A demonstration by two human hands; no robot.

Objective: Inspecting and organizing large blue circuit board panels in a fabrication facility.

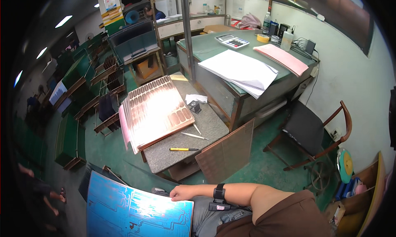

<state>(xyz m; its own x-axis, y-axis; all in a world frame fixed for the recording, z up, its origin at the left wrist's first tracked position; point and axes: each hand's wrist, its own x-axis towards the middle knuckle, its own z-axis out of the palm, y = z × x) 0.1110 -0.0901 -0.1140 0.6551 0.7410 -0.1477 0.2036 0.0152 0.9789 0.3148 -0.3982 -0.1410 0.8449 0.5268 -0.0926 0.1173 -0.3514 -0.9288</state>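
Blue circuit panel, this side of the near edge of grey bench; right hand gripping its upper-right edge; left hand, I cannot tell. Copper panels, bench's left edge; green floor rightward.

The head view looks out from the wearer's head, facing forward and steeply down, through a wide fisheye lens (straight edges bow toward its dark, rounded rim). Closest, at the lower edge, is a flat blue panel with dark circuit lines; a speckled grey tabletop lies at middle range, a green-topped desk farther off.
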